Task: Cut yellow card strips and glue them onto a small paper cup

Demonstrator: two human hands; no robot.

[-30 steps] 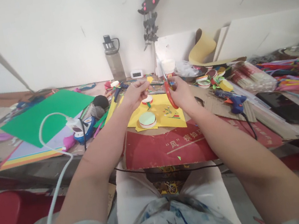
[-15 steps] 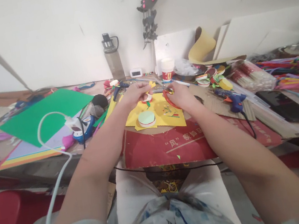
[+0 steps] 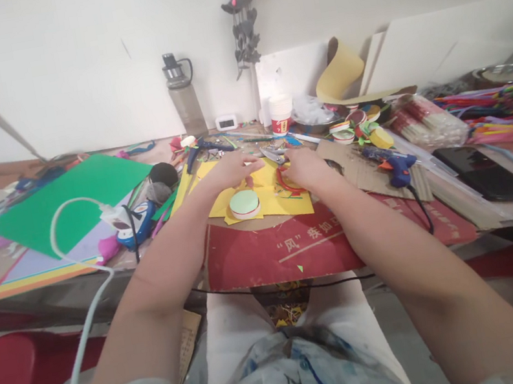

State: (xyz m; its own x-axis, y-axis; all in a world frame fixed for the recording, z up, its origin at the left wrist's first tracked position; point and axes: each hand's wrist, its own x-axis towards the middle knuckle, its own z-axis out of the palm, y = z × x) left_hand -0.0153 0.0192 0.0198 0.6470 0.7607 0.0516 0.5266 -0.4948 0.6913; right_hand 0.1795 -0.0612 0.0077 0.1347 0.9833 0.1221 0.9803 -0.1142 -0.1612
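Observation:
My left hand [image 3: 233, 173] is over the yellow paper [image 3: 295, 204], its fingers curled together. Yellow shows beneath the fingertips, but whether it is a loose piece in them or the sheet below I cannot make out. My right hand [image 3: 306, 169] is closed around red-handled scissors [image 3: 275, 156], whose blades point away to the left, slightly apart. Just in front of my left hand sits a round, pale green-topped disc [image 3: 244, 203] with a white and red rim. A red cardboard sheet [image 3: 247, 252] lies under the near edge of the yellow paper.
To the right are a blue glue gun [image 3: 400, 169], a black phone [image 3: 487, 173] and finished-looking round paper pieces [image 3: 349, 130]. A bottle [image 3: 186, 102] and paper cups [image 3: 281, 114] stand at the back. Green paper [image 3: 65, 198] lies left, and a white cable [image 3: 72, 341] crosses my left arm.
My left hand has come down and nearer from where it held a small yellow paper piece up. My right hand with the scissors has lowered slightly. The view has shifted a little.

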